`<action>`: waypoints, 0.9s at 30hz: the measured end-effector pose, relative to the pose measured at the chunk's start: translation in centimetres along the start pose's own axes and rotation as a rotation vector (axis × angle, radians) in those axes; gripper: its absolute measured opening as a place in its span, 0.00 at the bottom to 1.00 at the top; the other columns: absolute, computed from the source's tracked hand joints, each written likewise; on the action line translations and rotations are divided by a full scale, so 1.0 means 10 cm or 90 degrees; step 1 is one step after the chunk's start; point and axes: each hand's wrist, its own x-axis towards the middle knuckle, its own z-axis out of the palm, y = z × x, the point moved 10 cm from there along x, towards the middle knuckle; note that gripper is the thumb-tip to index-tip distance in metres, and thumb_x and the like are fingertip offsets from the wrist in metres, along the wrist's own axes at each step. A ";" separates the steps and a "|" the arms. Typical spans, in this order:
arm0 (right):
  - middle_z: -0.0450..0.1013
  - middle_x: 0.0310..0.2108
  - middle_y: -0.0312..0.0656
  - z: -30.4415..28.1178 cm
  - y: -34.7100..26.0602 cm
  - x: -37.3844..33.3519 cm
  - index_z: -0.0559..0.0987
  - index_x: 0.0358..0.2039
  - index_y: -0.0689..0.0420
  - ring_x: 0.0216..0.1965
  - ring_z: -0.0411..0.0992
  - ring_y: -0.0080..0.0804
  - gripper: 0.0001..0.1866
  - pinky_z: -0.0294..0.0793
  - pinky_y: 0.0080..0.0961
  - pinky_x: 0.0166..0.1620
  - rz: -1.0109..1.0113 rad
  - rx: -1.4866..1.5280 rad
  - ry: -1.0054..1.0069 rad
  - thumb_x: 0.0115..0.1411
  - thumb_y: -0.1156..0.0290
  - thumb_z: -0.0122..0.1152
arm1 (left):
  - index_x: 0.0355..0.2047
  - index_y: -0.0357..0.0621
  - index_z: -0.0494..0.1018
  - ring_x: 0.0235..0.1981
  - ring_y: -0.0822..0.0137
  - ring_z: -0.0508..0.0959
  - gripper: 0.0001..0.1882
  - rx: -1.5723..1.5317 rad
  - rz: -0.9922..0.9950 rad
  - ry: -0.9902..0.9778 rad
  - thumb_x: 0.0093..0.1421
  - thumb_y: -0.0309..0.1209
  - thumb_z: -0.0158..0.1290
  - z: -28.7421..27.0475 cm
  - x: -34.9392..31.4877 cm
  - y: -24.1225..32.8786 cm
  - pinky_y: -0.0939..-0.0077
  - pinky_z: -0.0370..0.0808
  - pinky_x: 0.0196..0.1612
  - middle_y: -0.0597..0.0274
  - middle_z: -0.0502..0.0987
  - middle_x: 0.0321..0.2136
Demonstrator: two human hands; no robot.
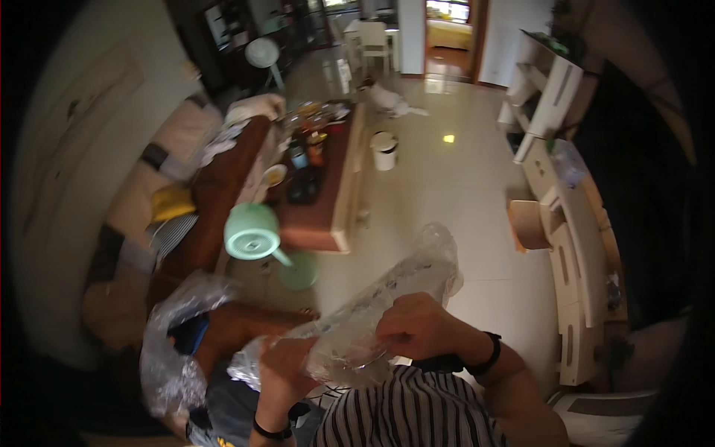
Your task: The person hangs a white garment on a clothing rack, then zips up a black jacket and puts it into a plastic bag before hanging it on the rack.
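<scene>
Lower centre: left hand (287, 365) and right hand (413, 324) both grip a clear plastic bag (365, 304). More clear plastic film (164, 357) lower left. Mint-green fan (252, 232) left of centre, red-topped desk (316, 227) beyond it, white bin (384, 155) upper centre.

A pale tiled floor (477, 179) runs through a living room, bearing a white bin with a dark rim (384, 155) between 12 and 1 o'clock, a mostly white animal (389, 100) lying behind it, a white chair (375, 46) at 12 and the round green base of a fan (299, 272) at 8. At 11 o'clock, a low desk with a reddish-brown top (328, 212) holds a black object (302, 186) toward 10, with a blue-labelled bottle (298, 155) and an orange container (316, 147) toward 11. At 3, a long pale cabinet (567, 268) carries a clear plastic bundle (570, 165).
</scene>
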 end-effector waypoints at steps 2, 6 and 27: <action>0.66 0.14 0.35 -0.22 0.20 -0.18 0.70 0.19 0.53 0.17 0.66 0.36 0.10 0.65 0.28 0.23 0.024 -0.061 0.054 0.45 0.66 0.62 | 0.32 0.45 0.73 0.25 0.54 0.74 0.19 -0.074 0.031 -0.122 0.36 0.31 0.63 0.55 0.27 -0.03 0.67 0.69 0.25 0.56 0.74 0.24; 0.66 0.14 0.35 -1.44 0.67 -0.59 0.69 0.19 0.53 0.17 0.66 0.34 0.09 0.65 0.28 0.23 0.056 -0.156 0.028 0.46 0.67 0.61 | 0.29 0.45 0.71 0.28 0.55 0.74 0.17 -0.110 -0.003 -0.102 0.36 0.29 0.62 1.65 1.19 0.53 0.66 0.70 0.28 0.57 0.73 0.25; 0.69 0.14 0.40 -5.99 4.04 -1.19 0.73 0.16 0.58 0.17 0.67 0.36 0.07 0.63 0.27 0.20 0.390 -0.488 0.414 0.36 0.81 0.63 | 0.40 0.46 0.72 0.45 0.58 0.71 0.17 -0.351 0.164 -0.273 0.49 0.34 0.58 5.02 6.46 0.64 0.66 0.66 0.48 0.59 0.74 0.40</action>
